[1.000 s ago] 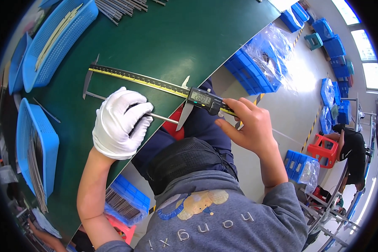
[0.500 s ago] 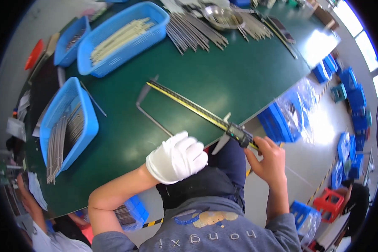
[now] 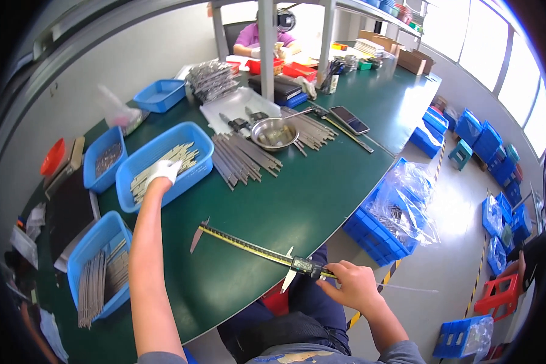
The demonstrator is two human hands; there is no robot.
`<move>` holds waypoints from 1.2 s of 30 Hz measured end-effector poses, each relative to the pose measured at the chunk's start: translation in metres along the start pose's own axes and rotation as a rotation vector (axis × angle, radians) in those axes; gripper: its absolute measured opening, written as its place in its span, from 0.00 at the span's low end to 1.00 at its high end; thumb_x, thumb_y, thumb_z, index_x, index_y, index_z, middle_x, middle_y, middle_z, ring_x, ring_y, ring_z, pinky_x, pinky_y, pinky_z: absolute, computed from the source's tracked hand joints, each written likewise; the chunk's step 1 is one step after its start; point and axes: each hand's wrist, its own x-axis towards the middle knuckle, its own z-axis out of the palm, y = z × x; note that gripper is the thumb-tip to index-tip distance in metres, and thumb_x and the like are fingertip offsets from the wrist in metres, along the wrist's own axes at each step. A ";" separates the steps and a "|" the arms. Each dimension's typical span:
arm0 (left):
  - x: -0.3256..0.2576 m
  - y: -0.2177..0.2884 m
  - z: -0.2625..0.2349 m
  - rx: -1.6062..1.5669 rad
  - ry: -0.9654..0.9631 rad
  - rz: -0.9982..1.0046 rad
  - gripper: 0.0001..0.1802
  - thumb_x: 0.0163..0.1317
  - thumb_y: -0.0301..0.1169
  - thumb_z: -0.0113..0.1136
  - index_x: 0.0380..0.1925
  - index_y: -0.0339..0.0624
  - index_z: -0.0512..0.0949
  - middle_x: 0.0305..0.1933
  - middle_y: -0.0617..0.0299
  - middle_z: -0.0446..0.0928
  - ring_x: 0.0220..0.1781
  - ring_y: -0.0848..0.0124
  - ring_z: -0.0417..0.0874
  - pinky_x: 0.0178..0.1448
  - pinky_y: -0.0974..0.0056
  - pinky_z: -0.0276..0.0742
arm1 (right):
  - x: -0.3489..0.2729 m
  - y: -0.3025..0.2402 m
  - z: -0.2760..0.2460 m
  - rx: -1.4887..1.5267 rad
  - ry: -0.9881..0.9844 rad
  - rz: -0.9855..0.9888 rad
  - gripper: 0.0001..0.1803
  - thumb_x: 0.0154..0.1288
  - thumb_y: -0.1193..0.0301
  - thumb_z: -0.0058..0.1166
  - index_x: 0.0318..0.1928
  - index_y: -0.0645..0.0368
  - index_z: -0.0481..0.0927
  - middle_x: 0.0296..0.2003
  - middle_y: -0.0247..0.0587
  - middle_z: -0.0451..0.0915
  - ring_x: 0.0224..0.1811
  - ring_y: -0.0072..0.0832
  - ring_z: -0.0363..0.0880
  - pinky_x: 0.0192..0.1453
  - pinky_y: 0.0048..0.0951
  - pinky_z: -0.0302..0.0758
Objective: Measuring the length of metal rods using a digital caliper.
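My left hand (image 3: 164,171), in a white glove, reaches into a blue plastic basket (image 3: 194,176) of pale flat strips (image 3: 185,155). Its fingers touch or hover just over the strips; whether they grip one cannot be made out. My bare right hand (image 3: 355,285) is closed round the sliding end of a digital caliper (image 3: 249,246). The caliper's jaws stand wide apart with nothing between them, its beam slanting over the green table and its thin depth rod sticking out past my hand.
Nearer on the left, another blue basket (image 3: 124,227) holds grey rods. Flat metal strips (image 3: 242,161), a steel bowl (image 3: 274,134) and a phone (image 3: 349,119) lie farther back. A person in purple (image 3: 249,37) sits beyond the metal posts. Blue crates (image 3: 376,233) stand beside the table's right edge.
My left hand has gone from near my body, where it held a thin bent-looking rod at the caliper, forward to the strip basket. That rod is gone from the caliper. The view has tilted up.
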 end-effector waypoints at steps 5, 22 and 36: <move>-0.014 0.005 0.002 -0.047 0.385 0.168 0.17 0.60 0.45 0.56 0.37 0.46 0.83 0.43 0.55 0.81 0.47 0.56 0.81 0.53 0.57 0.74 | 0.007 -0.003 -0.002 0.026 -0.034 -0.027 0.21 0.55 0.52 0.60 0.38 0.56 0.81 0.28 0.41 0.81 0.27 0.40 0.81 0.30 0.38 0.77; -0.242 0.183 0.044 -0.564 -0.139 1.007 0.05 0.51 0.27 0.61 0.30 0.47 0.79 0.31 0.58 0.77 0.34 0.55 0.80 0.38 0.57 0.76 | 0.021 -0.010 -0.001 -0.089 -0.040 -0.141 0.15 0.61 0.69 0.53 0.48 0.58 0.75 0.31 0.46 0.81 0.29 0.46 0.79 0.33 0.40 0.75; -0.252 0.189 0.045 -1.110 0.011 0.833 0.10 0.40 0.19 0.61 0.16 0.42 0.68 0.26 0.58 0.72 0.28 0.58 0.76 0.32 0.61 0.73 | 0.034 -0.018 -0.007 -0.063 -0.018 -0.233 0.13 0.57 0.73 0.51 0.44 0.58 0.75 0.25 0.44 0.79 0.25 0.45 0.79 0.27 0.40 0.73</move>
